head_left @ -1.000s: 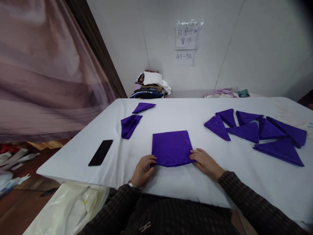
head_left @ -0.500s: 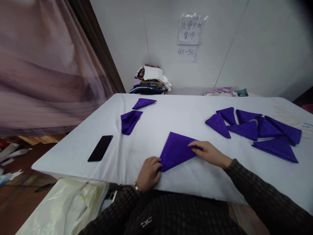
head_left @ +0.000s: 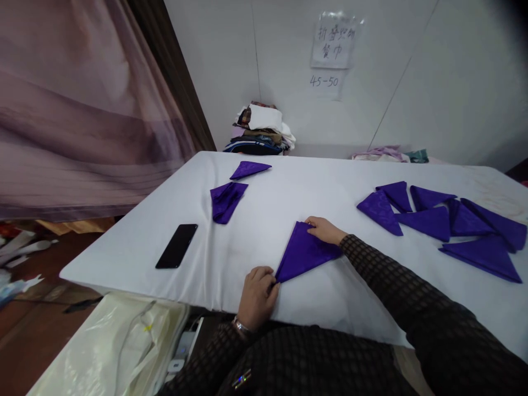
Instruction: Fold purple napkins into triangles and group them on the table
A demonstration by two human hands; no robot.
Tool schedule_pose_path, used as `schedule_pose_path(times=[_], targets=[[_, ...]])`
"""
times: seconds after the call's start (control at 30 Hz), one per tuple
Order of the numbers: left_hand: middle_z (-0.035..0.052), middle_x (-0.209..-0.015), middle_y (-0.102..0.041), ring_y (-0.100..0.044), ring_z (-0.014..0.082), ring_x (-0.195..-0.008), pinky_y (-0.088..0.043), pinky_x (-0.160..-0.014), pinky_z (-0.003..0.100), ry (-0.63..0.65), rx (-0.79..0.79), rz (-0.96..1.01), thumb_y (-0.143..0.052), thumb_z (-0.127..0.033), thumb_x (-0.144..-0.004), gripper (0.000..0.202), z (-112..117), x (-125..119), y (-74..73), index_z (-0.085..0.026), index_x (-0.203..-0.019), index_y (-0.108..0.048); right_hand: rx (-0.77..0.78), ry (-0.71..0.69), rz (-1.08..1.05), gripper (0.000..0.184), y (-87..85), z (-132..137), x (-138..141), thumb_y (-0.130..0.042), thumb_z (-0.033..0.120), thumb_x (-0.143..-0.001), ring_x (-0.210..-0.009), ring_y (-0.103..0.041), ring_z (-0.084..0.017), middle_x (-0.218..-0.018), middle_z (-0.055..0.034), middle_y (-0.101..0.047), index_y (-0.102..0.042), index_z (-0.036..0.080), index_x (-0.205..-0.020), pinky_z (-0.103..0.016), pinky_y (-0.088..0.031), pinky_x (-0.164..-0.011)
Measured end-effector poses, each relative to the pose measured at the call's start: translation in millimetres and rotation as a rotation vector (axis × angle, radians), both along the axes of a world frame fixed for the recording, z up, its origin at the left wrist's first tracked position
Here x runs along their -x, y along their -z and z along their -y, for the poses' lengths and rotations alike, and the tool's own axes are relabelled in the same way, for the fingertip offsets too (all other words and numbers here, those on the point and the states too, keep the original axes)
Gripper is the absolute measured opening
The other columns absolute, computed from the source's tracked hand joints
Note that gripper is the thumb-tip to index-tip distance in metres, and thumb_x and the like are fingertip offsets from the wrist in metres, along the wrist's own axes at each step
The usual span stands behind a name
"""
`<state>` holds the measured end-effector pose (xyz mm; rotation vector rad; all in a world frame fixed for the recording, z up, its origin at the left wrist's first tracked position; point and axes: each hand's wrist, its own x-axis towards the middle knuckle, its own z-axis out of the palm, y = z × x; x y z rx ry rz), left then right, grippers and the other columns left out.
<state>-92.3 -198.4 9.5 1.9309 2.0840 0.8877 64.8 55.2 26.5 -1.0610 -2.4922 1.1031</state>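
Observation:
A purple napkin (head_left: 304,253) lies folded into a triangle on the white table (head_left: 289,203) in front of me. My left hand (head_left: 258,294) pinches its near corner at the table's front edge. My right hand (head_left: 325,230) rests on the far corner, fingers curled over the cloth tip. To the right lie several folded purple triangles (head_left: 445,223). Two more purple napkins lie at the far left, one loosely bunched (head_left: 226,199) and one flat (head_left: 249,169).
A black phone (head_left: 177,245) lies on the table's left side. A stack of folded clothes (head_left: 262,129) sits against the wall behind the table, under a paper sign (head_left: 336,47). A curtain (head_left: 82,110) hangs left. A pale plastic bag (head_left: 115,352) sits below the table edge.
The napkin went from a square to a triangle. My right hand carried a corner across and now sits at the far tip; my left hand stayed at the near corner.

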Motion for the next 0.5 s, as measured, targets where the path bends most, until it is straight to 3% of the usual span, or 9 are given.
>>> schedule_pose_path(times=[0.5], targets=[[0.0041,-0.101,-0.061,-0.051,0.0211,-0.102,-0.041,-0.084,0.039,-0.026,0.067,0.026,-0.054,-0.022,-0.083,0.013,-5,1,-1.1,-0.02,-0.071,-0.058,-0.153,0.097,-0.037,0.035,21.7,7,14,-0.057,0.017,-0.078,-0.089,-0.063,-0.019,-0.097,-0.0044,-0.069,-0.057,0.022,-0.113,-0.032,-0.045,-0.083]])
